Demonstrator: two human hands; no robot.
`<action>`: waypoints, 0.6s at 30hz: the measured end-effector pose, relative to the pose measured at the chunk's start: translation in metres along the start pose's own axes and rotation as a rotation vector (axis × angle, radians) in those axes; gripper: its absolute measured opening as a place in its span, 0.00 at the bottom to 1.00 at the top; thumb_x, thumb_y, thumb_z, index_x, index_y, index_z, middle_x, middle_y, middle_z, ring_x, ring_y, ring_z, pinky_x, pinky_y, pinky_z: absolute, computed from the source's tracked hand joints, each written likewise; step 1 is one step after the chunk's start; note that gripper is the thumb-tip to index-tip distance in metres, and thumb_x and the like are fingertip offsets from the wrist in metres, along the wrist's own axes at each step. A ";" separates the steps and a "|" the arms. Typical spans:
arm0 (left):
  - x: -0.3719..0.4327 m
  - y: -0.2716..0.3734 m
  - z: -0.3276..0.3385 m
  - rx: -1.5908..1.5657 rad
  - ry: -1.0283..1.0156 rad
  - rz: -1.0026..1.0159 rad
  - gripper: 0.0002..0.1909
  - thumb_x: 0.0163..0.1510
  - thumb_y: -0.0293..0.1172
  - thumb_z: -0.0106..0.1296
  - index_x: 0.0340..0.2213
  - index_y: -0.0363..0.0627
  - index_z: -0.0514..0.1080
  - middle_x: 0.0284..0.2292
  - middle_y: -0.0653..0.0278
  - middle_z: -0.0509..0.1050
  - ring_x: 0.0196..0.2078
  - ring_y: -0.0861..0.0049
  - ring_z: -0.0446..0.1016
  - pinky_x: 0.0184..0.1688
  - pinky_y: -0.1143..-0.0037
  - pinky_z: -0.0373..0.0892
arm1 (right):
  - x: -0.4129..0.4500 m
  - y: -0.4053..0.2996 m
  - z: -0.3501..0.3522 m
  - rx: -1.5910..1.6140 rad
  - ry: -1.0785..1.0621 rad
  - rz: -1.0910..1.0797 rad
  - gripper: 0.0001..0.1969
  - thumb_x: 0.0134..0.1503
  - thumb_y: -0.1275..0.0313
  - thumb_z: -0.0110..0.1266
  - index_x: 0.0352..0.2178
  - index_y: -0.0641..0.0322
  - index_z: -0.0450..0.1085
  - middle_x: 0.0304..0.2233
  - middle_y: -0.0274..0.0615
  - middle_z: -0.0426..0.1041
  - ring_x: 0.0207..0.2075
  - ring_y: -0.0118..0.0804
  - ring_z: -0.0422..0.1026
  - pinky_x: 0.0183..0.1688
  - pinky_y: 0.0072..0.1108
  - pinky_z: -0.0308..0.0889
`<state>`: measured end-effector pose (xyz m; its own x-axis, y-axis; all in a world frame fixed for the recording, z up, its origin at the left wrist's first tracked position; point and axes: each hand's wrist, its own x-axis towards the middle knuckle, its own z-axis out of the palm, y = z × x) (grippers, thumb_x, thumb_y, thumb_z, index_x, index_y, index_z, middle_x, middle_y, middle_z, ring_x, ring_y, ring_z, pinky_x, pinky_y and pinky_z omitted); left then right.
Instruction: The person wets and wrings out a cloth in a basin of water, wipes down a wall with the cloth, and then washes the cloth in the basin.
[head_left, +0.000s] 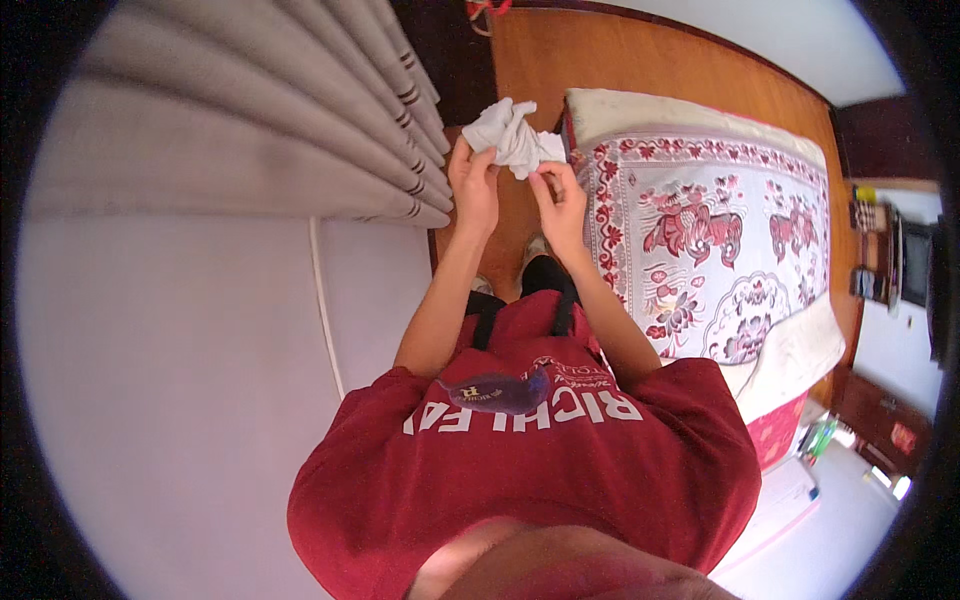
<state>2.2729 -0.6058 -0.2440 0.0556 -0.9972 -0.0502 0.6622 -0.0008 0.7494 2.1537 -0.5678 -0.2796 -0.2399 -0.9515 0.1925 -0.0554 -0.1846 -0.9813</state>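
Note:
A crumpled white cloth (516, 142) is held up in front of me, bunched into loose folds. What kind of cloth it is, I cannot tell. My left hand (474, 191) grips its left side between thumb and fingers. Lower on the right, my right hand (562, 206) pinches the edge with thumb and forefinger. Both hands are above the strip of wooden floor (499, 259) between the curtain and the bed, with my feet below them.
Close on the left hangs a long grey curtain (262, 120) beside a pale wall (187, 315). To the right stands a bed with a red-and-white patterned bedspread (697, 285). A television (916, 262) and shelved items are at the far right.

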 end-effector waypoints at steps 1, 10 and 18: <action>0.009 -0.006 0.007 0.005 -0.021 -0.026 0.15 0.50 0.23 0.43 0.42 0.41 0.64 0.41 0.65 0.68 0.45 0.75 0.66 0.48 0.72 0.61 | 0.008 0.003 -0.006 -0.005 0.033 0.006 0.07 0.52 0.77 0.53 0.32 0.66 0.65 0.28 0.37 0.69 0.29 0.23 0.66 0.34 0.15 0.62; 0.124 -0.038 0.074 0.044 -0.184 -0.127 0.10 0.57 0.27 0.38 0.40 0.39 0.64 0.39 0.67 0.68 0.43 0.81 0.66 0.46 0.78 0.60 | 0.112 0.060 -0.063 0.196 -0.055 0.279 0.10 0.59 0.73 0.44 0.34 0.71 0.69 0.30 0.40 0.73 0.33 0.30 0.72 0.39 0.20 0.68; 0.213 -0.054 0.063 0.276 -0.025 -0.224 0.12 0.61 0.35 0.38 0.37 0.39 0.67 0.33 0.71 0.69 0.34 0.86 0.66 0.38 0.82 0.62 | 0.228 0.068 -0.046 0.176 -0.019 0.315 0.13 0.58 0.69 0.47 0.40 0.68 0.66 0.33 0.33 0.70 0.37 0.23 0.66 0.41 0.18 0.62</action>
<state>2.2020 -0.8224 -0.2538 -0.0891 -0.9714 -0.2200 0.4283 -0.2368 0.8720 2.0503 -0.7857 -0.3020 -0.2009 -0.9724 -0.1187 0.1866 0.0809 -0.9791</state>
